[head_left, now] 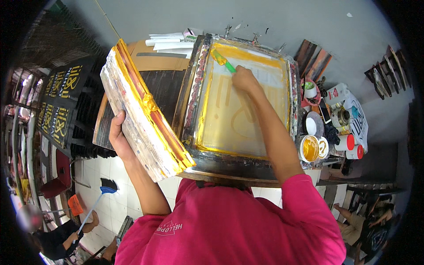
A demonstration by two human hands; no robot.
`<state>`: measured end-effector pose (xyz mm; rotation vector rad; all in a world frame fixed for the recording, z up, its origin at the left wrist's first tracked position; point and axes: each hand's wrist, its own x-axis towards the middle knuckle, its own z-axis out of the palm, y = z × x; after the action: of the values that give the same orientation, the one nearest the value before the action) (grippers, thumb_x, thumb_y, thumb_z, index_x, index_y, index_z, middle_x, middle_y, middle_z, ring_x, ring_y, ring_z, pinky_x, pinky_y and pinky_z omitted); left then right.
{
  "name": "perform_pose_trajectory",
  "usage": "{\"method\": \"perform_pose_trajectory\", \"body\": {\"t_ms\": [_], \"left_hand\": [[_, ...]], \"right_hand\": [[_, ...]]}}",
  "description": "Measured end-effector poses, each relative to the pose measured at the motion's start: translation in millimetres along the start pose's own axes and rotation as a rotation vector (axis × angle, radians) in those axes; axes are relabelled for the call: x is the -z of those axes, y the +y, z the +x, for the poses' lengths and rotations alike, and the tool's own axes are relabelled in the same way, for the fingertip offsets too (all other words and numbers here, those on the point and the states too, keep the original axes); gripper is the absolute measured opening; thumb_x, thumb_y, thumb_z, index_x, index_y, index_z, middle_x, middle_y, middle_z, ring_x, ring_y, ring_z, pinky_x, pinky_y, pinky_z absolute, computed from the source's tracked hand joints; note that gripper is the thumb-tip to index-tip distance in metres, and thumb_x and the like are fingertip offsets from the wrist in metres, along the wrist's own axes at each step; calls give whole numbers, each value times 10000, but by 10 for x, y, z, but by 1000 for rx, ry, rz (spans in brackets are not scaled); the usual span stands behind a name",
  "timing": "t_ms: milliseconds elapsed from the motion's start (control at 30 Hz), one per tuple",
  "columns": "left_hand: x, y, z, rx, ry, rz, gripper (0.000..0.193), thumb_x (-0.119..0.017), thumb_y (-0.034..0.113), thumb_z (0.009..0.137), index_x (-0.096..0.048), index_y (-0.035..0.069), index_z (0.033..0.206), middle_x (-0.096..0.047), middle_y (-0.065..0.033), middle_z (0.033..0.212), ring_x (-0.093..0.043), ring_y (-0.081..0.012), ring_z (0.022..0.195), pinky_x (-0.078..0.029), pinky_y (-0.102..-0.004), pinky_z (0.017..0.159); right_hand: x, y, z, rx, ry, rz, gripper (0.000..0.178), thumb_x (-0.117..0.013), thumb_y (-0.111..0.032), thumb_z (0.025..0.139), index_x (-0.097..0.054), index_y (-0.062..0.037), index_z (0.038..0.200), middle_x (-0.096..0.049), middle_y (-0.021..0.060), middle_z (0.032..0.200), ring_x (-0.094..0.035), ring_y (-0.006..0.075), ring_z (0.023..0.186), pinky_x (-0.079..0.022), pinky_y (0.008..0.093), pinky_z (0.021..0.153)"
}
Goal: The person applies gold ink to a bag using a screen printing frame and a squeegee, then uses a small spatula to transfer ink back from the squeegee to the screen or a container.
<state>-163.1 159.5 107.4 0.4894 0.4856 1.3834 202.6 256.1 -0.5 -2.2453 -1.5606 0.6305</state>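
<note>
My left hand (120, 134) grips a long wooden squeegee (132, 119), held up and tilted at the left of the work table. Yellow ink coats its blade edge, with a thick blob near the middle. My right hand (245, 80) is closed round a green-handled spatula (225, 64), whose blade is smeared with yellow ink. The spatula is over the far left corner of a framed printing screen (229, 110). Yellow ink lines the screen's edges, and a faint stencil design shows through its mesh. Whether the spatula touches the mesh I cannot tell.
An open tub of yellow ink (309, 149) stands right of the screen, beside cans, red-lidded jars (346, 142) and a phone (325, 110). Cardboard and papers (170, 44) lie behind left. Printed dark bags (57, 101) hang at left. A person with a blue broom (107, 190) is lower left.
</note>
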Motion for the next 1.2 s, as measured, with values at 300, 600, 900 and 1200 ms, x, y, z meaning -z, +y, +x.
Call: {"method": "perform_pose_trajectory", "body": {"t_ms": [300,600,900,1200], "left_hand": [[229,100,-48,-65,-27,-19,443,-497,215,944,-526,-67,1285,-658,-242,1154,-709,-315,946,-602,-428,827],[204,130,-174,-83,-11,-10,419,-490,206,950,-539,-64,1266,-661,-244,1148,-710,-318,941,-605,-435,828],[206,28,-302,-135,68,77,444,-497,211,940,-521,-75,1278,-656,-252,1151,-715,-317,923,-614,-425,807],[202,-140,-259,-128,140,82,486,-544,169,882,-476,-81,1293,-654,-247,1149,-704,-313,949,-575,-408,885]], "right_hand": [[144,241,-1397,240,-248,18,204,-531,-167,940,-579,-4,1053,-629,305,827,-606,500,812,-449,542,722],[181,338,-2082,387,-581,-119,250,-522,-172,964,-518,-46,1181,-635,283,816,-609,480,815,-448,553,736],[315,492,-1793,-37,-1146,546,226,-588,-235,951,-596,-23,1029,-551,65,663,-467,139,430,-367,282,388],[510,624,-1924,-20,-978,996,274,-627,-201,945,-596,3,1125,-612,54,740,-486,89,470,-362,235,400]]}}
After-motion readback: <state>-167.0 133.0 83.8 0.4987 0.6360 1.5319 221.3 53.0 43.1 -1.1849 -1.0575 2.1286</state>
